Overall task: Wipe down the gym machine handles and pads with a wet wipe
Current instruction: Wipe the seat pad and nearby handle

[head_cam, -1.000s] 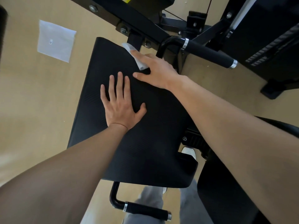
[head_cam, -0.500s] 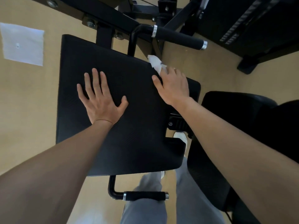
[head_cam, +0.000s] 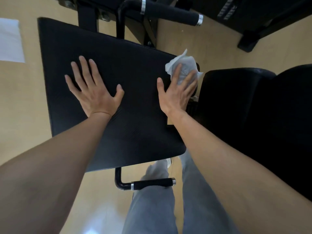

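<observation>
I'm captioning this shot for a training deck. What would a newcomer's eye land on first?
A large black pad fills the middle of the view. The left hand lies flat and spread on it; the right hand presses a crumpled white wet wipe against its far right corner. A black-gripped handle sticks out below the pad's near edge.

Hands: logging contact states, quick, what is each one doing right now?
Left hand: open, flat on the pad, holding nothing.
Right hand: open, straight fingers pressing the wet wipe against the pad's edge.
</observation>
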Available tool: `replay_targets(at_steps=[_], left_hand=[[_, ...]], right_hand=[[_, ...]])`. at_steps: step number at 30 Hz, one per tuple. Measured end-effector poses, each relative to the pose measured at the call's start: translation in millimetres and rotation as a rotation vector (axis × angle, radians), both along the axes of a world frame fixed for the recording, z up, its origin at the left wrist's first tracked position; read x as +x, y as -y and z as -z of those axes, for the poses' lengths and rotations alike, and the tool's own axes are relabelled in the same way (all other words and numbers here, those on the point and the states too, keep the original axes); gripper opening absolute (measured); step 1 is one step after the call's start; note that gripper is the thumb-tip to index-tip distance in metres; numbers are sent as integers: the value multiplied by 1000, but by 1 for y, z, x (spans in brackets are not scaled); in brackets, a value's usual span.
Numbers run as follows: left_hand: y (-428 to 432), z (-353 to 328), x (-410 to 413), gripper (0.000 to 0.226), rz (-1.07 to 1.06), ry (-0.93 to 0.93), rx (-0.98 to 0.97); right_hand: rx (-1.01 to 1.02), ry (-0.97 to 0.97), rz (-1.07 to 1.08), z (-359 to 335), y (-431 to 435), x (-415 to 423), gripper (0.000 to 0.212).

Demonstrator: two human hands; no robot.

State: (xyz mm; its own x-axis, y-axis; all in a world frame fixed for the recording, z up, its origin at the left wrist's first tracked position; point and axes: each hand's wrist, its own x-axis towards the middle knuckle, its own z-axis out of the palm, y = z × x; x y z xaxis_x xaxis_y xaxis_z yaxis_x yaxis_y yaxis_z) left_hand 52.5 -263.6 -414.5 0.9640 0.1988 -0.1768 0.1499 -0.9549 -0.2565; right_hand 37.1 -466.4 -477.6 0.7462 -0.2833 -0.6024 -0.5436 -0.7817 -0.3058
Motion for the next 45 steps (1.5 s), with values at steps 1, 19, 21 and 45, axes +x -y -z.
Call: replay_targets(at_steps=[1,19,21,45], left_hand=[[0,0,0,99,-1,-2,3],[-6,3,-4,91,36,33,-35],[-7,0,-6,83,76,53,-67],[27,27,-23,87,785,-166,-157]], right_hand=[[18,-14,9,-1,-1,-5,88],[42,216,-376,6,9,41,68],[23,142,-278,11,15,47,68],[570,34,403,-13,0,-57,87]])
